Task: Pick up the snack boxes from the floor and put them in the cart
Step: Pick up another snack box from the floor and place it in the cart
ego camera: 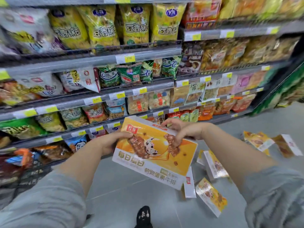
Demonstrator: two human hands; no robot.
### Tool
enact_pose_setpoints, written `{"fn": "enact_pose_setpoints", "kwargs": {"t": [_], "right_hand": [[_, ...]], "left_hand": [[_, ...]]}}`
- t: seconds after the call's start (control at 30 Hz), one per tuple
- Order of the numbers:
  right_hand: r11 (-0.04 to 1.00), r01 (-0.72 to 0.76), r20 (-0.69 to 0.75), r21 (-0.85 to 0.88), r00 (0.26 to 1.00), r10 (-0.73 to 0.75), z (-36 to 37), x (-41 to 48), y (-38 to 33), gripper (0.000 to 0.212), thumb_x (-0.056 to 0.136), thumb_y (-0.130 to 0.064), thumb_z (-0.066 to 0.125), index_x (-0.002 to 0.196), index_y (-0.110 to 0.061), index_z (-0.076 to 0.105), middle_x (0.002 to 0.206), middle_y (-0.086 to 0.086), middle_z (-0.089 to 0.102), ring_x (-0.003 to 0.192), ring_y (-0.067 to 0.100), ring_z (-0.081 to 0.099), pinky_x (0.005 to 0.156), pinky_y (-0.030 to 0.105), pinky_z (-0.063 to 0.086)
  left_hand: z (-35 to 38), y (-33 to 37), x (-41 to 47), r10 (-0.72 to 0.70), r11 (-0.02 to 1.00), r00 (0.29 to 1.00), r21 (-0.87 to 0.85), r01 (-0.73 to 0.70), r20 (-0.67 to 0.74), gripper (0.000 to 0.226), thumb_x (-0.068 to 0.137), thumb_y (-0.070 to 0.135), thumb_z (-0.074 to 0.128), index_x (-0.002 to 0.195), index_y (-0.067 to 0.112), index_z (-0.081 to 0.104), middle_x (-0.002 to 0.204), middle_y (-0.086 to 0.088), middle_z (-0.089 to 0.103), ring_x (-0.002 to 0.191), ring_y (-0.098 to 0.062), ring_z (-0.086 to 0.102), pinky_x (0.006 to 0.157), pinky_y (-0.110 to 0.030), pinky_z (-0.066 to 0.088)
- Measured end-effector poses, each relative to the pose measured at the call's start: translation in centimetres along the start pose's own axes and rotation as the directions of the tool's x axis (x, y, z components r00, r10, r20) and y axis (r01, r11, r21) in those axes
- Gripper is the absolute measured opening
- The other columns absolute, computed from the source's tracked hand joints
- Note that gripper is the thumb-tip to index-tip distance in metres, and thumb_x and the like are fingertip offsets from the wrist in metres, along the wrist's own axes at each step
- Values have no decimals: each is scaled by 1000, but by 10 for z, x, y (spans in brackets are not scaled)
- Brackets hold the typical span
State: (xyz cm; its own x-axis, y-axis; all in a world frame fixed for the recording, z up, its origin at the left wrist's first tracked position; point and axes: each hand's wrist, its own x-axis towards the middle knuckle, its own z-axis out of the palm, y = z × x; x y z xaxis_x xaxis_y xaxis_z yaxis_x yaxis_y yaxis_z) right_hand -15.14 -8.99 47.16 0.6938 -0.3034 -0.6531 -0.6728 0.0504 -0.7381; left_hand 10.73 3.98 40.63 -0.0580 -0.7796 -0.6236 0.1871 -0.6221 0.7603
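Both hands, left (113,142) and right (179,131), grip one snack box (156,156) between them, its long axis slanting down-right, the dark mesh cart (32,176) apparently beyond the left hand, other boxes (211,195) on the floor (125,191) below the right.

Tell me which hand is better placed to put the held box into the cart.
Left, probably. The left hand grips the orange box on its left edge, and the dark mesh cart sits at the left, beside that arm. The right hand would have to cross over.
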Motion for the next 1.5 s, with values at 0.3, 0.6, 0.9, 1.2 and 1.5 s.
{"fn": "enact_pose_setpoints", "kwargs": {"t": [0.3, 0.6, 0.9, 1.2, 1.5], "right_hand": [[994, 70, -282, -84, 955, -91, 73, -29, 30, 93, 76, -26, 80, 148, -34, 22, 158, 0, 21, 144, 23, 24, 113, 42, 29], [925, -48, -21, 377, 998, 60, 164, -20, 34, 81, 63, -70, 69, 133, -36, 49, 136, 5, 56, 131, 27, 44, 109, 57, 26], [934, 21, 31, 357, 999, -35, 287, 23, -59, 19, 88, -35, 58, 87, -17, 64, 81, 9, 73, 86, 24, 63, 84, 42, 51], [935, 102, 23, 339, 993, -117, 438, 95, -134, 27, 89, -42, 56, 98, -18, 65, 86, 7, 74, 90, 25, 63, 93, 45, 50], [931, 22, -75, 365, 997, 6, 542, 149, -185, 72, 71, -58, 68, 132, -31, 41, 126, 1, 49, 111, 34, 57, 70, 41, 60]], "left_hand": [[29, -85, -104, 186, 969, 910, -85, -233, -371, 117, 16, 47, 95, 120, 15, 53, 106, -12, 73, 91, -31, 72, 82, -46, 57], [17, -165, -220, 163, 837, 803, -351, -421, -574, 60, 52, 47, 83, 99, 14, 68, 92, -14, 76, 75, -26, 73, 79, -41, 53], [-45, -218, -316, -41, 800, 738, -464, -380, -674, 51, 89, 59, 46, 100, 13, 66, 81, -13, 77, 66, -27, 74, 57, -35, 59], [-166, -257, -418, -112, 866, 536, -347, -360, -837, 80, 72, 72, 60, 125, 13, 54, 94, -14, 76, 80, -30, 74, 73, -47, 61], [-256, -280, -464, -142, 908, 425, -288, -303, -894, 85, 82, 70, 47, 146, 15, 32, 147, -10, 41, 131, -33, 44, 105, -48, 37]]}}
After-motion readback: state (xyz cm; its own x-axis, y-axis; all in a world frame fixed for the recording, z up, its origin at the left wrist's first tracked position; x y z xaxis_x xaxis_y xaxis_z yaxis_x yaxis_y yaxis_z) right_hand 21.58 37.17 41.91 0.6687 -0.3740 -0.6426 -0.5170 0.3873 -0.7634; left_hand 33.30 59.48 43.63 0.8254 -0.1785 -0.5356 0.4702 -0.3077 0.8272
